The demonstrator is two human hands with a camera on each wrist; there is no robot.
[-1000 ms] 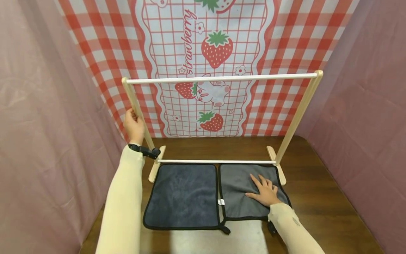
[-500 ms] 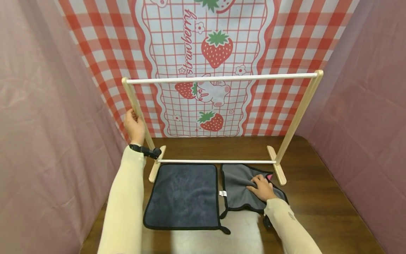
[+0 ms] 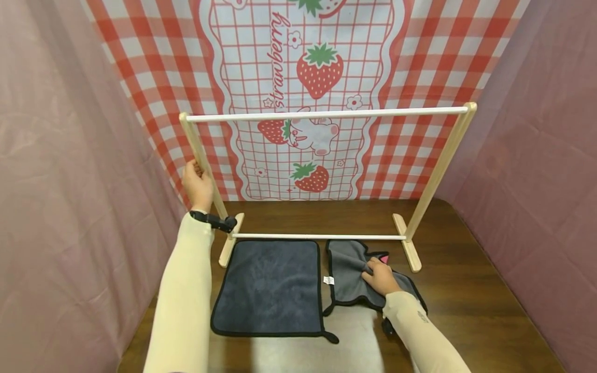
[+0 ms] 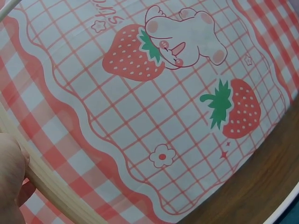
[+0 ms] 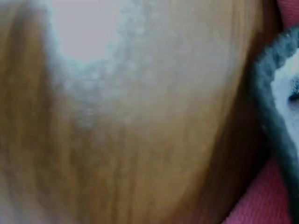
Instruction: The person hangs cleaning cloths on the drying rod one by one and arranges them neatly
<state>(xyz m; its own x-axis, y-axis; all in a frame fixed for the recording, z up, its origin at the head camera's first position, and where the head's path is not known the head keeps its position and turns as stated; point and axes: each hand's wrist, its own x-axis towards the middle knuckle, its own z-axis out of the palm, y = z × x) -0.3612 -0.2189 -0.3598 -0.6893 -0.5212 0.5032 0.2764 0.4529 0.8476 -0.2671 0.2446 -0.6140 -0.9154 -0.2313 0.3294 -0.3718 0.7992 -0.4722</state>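
Observation:
My left hand (image 3: 197,185) grips the left upright of a wooden rack (image 3: 434,176), about halfway up. In the left wrist view, the hand (image 4: 13,175) shows at the left edge beside the pale post (image 4: 56,193). Below the rack's right half, my right hand (image 3: 382,277) pinches a grey cloth (image 3: 346,277) with black edging. This cloth is bunched into folds around the fingers, and a bit of pink shows at its back edge. To its left, a dark blue-grey cloth (image 3: 270,287) lies flat. In the right wrist view, pink fabric (image 5: 264,200) lies near the camera; the right fingers are hidden there.
The rack's white top bar (image 3: 326,114) and lower bar (image 3: 319,237) span its two posts. Behind it hangs a red checked strawberry cloth (image 3: 322,72). Pink curtains (image 3: 70,171) stand on both sides. Under everything is a brown wooden table (image 3: 480,311).
My right hand has gone from lying spread on the grey cloth to gathering it between the fingers. The cloth has wrinkled and drawn inward. My left hand stays on the post.

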